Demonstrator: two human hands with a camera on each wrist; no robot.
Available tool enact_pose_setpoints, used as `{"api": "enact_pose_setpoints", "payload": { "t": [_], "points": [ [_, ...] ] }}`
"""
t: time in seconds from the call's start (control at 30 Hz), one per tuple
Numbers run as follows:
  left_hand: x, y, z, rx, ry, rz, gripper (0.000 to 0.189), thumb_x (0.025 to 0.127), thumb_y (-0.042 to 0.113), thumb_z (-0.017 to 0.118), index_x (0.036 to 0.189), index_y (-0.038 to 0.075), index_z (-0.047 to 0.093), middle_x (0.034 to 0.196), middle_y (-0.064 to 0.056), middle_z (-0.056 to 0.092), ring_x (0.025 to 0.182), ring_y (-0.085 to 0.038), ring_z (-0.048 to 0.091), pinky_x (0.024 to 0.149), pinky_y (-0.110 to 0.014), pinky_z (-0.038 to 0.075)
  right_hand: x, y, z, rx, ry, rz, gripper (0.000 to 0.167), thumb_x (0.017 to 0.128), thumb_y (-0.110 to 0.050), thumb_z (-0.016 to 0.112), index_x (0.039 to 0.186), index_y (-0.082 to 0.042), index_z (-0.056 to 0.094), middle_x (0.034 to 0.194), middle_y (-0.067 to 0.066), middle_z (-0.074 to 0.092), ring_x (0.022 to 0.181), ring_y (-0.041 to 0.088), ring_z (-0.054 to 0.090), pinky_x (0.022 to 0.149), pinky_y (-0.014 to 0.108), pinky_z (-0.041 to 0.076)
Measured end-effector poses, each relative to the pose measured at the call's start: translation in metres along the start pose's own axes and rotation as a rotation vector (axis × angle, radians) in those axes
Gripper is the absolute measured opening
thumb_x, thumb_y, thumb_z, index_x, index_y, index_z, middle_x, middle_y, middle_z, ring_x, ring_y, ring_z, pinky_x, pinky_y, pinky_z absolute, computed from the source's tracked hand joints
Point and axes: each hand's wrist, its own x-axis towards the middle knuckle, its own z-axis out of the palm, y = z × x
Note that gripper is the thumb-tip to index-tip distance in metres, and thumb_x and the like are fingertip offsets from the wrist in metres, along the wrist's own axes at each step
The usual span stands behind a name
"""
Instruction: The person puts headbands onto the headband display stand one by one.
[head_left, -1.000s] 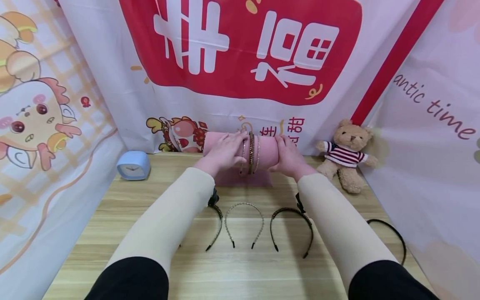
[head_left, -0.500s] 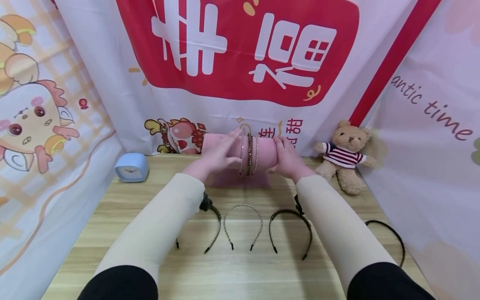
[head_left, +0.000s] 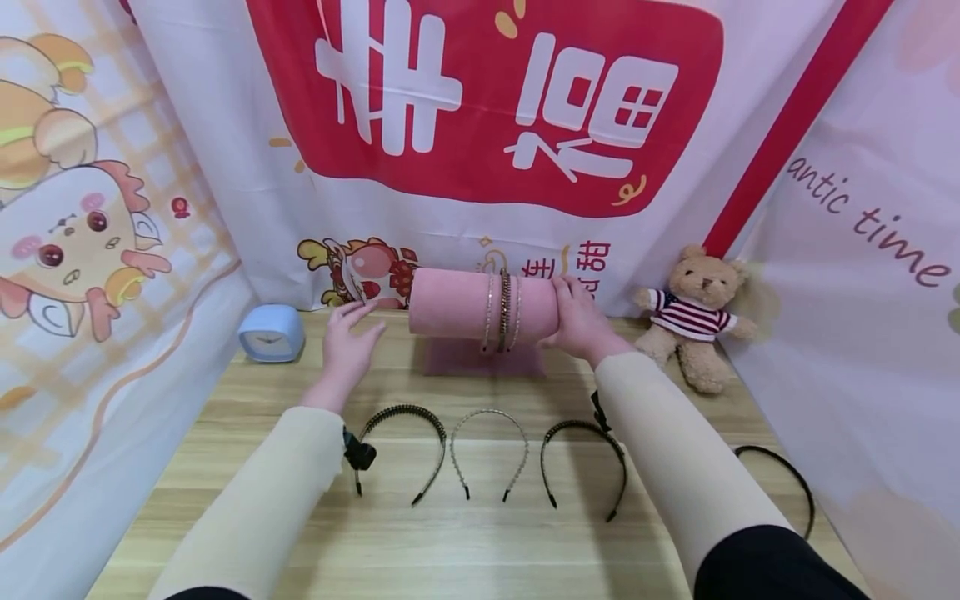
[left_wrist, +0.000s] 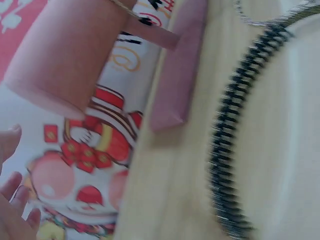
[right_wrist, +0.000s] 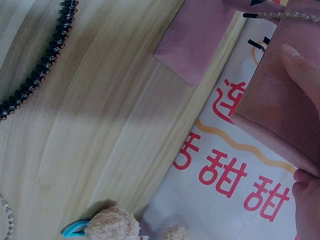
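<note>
A pink headband stand (head_left: 446, 304), a padded roll on a flat foot (head_left: 480, 358), stands at the table's back. Around its roll sit three headbands: a dark gold chain-like one (head_left: 504, 312) between two thin pale ones. My right hand (head_left: 581, 321) grips the roll's right end; in the right wrist view the thumb (right_wrist: 300, 67) lies along its surface. Off the roll's left end, my left hand (head_left: 348, 350) is in the air with fingers apart, holding nothing. In the left wrist view its fingers (left_wrist: 17, 195) show at the edge, apart from the roll (left_wrist: 65, 55).
In front of the stand lie a dark coiled headband (head_left: 405, 410), a pale beaded one (head_left: 489, 412) and another dark one (head_left: 581, 425). A black headband (head_left: 787, 467) lies far right. A blue clock (head_left: 272, 333) stands left, a teddy bear (head_left: 697, 321) right, against printed cloth walls.
My left hand has come off the roll and moved left into the air, uncovering the roll's left part. The right hand has stayed on the right end.
</note>
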Motion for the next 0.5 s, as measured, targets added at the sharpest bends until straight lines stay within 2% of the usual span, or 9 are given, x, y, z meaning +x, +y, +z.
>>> {"api": "enact_pose_setpoints", "payload": {
  "t": [0.1, 0.2, 0.27, 0.33, 0.4, 0.5],
  "points": [
    [-0.013, -0.019, -0.006, 0.028, -0.099, -0.083, 0.044, 0.089, 0.022, 0.074, 0.13, 0.01, 0.065, 0.145, -0.012, 0.044, 0.135, -0.037, 0.036, 0.113, -0.055, 0.025, 0.001, 0.0, 0.001, 0.0, 0.001, -0.004, 0.129, 0.061, -0.03, 0.095, 0.158, -0.007, 0.014, 0.158, 0.022, 0.018, 0.14, 0.041, 0.027, 0.114, 0.053, 0.025],
    [-0.025, -0.032, -0.008, 0.064, -0.281, -0.13, 0.044, 0.089, 0.025, 0.074, 0.13, 0.011, 0.065, 0.147, -0.015, 0.042, 0.136, -0.04, 0.034, 0.111, -0.059, 0.026, 0.001, 0.0, 0.002, -0.005, 0.0, -0.001, 0.129, 0.061, -0.032, 0.095, 0.158, -0.008, 0.014, 0.157, 0.021, 0.018, 0.14, 0.04, 0.027, 0.115, 0.052, 0.025],
    [-0.033, -0.04, -0.007, 0.101, -0.403, -0.13, 0.043, 0.089, 0.023, 0.073, 0.129, 0.009, 0.065, 0.145, -0.017, 0.044, 0.134, -0.041, 0.037, 0.11, -0.059, 0.029, 0.0, 0.0, 0.002, -0.004, -0.001, 0.0, 0.128, 0.061, -0.032, 0.095, 0.158, -0.008, 0.014, 0.157, 0.021, 0.018, 0.14, 0.04, 0.026, 0.115, 0.051, 0.024],
    [-0.041, -0.045, -0.005, 0.115, -0.493, -0.116, 0.041, 0.089, 0.018, 0.074, 0.127, 0.005, 0.066, 0.14, -0.02, 0.049, 0.129, -0.041, 0.044, 0.107, -0.056, 0.035, 0.0, 0.0, 0.002, -0.003, -0.002, 0.004, 0.128, 0.062, -0.032, 0.095, 0.158, -0.008, 0.014, 0.157, 0.021, 0.018, 0.141, 0.04, 0.026, 0.115, 0.051, 0.024],
    [-0.047, -0.05, -0.002, 0.131, -0.548, -0.096, 0.037, 0.089, 0.012, 0.074, 0.124, 0.001, 0.067, 0.132, -0.021, 0.057, 0.121, -0.04, 0.052, 0.103, -0.054, 0.041, -0.001, 0.0, 0.001, 0.001, -0.002, 0.001, 0.128, 0.062, -0.031, 0.095, 0.158, -0.007, 0.014, 0.157, 0.021, 0.018, 0.14, 0.041, 0.026, 0.115, 0.052, 0.024],
    [-0.053, -0.058, 0.003, 0.149, -0.586, -0.071, 0.032, 0.086, 0.006, 0.075, 0.117, -0.002, 0.07, 0.117, -0.02, 0.065, 0.109, -0.037, 0.06, 0.095, -0.049, 0.049, -0.001, -0.001, 0.001, -0.002, -0.004, 0.002, 0.128, 0.062, -0.03, 0.095, 0.158, -0.008, 0.013, 0.157, 0.021, 0.018, 0.14, 0.041, 0.026, 0.115, 0.052, 0.024]
  ]
}}
